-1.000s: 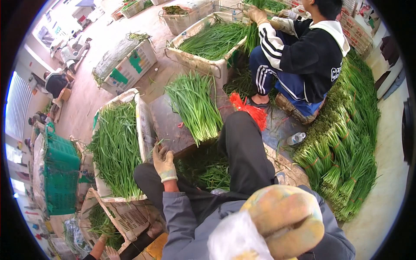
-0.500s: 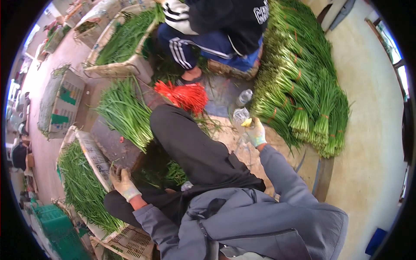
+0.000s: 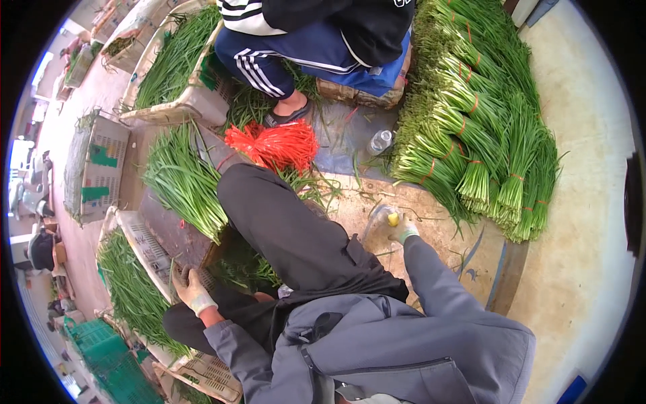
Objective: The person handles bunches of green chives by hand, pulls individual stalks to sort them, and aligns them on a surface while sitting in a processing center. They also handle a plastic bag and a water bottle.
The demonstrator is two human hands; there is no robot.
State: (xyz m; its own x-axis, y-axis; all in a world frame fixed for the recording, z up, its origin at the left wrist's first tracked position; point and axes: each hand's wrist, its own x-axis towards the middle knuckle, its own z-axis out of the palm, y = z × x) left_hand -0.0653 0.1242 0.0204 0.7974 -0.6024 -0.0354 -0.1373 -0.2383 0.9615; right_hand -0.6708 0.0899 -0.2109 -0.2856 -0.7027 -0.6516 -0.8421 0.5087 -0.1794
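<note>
My right hand (image 3: 406, 229), in a pale glove, is closed on a clear plastic container (image 3: 375, 225) low over the tan floor board. A small yellow piece (image 3: 393, 219) shows at its fingertips; I cannot tell whether it belongs to the container. To the left, my gloved left hand (image 3: 192, 288) hovers above my knee, fingers apart, beside the rim of a white crate (image 3: 142, 244) filled with green stalks. A loose bunch of garlic chives (image 3: 185, 182) lies on a dark board beyond it. Red ties (image 3: 272, 145) are heaped past my raised knee.
Banded green bundles (image 3: 481, 128) are piled at the right. Another clear bottle (image 3: 379, 142) is on the floor beside them. Ahead, a person (image 3: 316, 47) in dark clothes sits on a low block. More crates (image 3: 104, 165) and a green basket (image 3: 111, 360) stand at the left.
My right hand has brought the clear container down and nearer to me. My left hand has stayed almost in place. The view has shifted slightly.
</note>
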